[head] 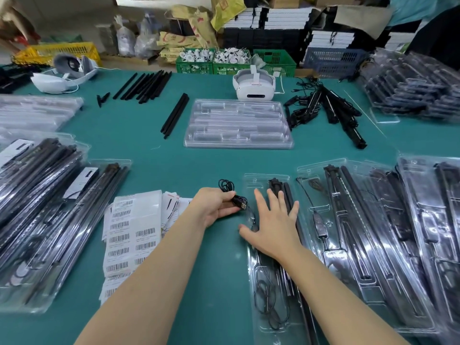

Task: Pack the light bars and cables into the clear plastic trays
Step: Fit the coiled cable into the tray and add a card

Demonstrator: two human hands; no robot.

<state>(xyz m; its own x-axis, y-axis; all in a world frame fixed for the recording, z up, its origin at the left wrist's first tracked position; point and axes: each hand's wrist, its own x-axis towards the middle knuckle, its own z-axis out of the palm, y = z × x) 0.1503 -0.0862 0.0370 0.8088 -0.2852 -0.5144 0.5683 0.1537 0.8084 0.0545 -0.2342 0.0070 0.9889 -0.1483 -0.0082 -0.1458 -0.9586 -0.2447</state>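
A teal, matte table [154, 155] carries everything. Glossy clear trays, already filled with black bars, lie stacked at the left [44, 215] and right [388, 240]. An empty moulded tray [237, 124], ribbed with long slots, sits at the centre, loose slim black bars [144, 84] beyond it. Near the front edge, a narrow clear tray [251, 185] holds a black light bar [288, 195] and a thin coiled wire low down. The right hand [271, 227] lies flat on this tray, fingers spread and straight, holding nothing. The left hand [214, 207], just left of the tray, pinches a small black coiled cable [230, 189] with a USB plug. White barcode labels [132, 227] lie beside it.
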